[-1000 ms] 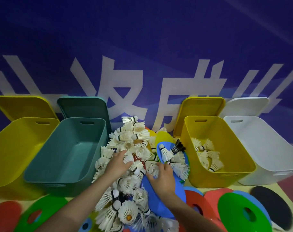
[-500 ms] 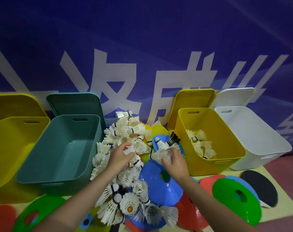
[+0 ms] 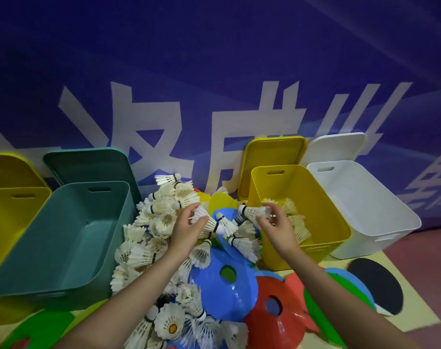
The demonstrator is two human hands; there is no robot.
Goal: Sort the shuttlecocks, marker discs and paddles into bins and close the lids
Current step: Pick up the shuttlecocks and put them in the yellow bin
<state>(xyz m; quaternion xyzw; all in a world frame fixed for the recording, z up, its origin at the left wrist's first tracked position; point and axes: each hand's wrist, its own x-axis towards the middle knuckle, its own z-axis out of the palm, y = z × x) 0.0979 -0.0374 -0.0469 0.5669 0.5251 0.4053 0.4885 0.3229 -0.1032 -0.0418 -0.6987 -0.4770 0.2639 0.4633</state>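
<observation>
The right hand pinches a white shuttlecock by its feathers, beside the yellow bin at its 9 o'clock rim. The left hand curls around another shuttlecock. The shuttlecock pile spreads from 12 to 6 o'clock beside the teal bin.

**One head-worn view, angled forward and down**

A single wide-angle camera sits on the person's head, close above the work, looking forward and down. Both forearms enter from 6 o'clock, the left hand and right hand meeting near centre over the shuttlecock pile. The blue banner wall fills the upper half toward 12 o'clock. Straight edges bow at the frame's margins. No second view shares the scene.
</observation>
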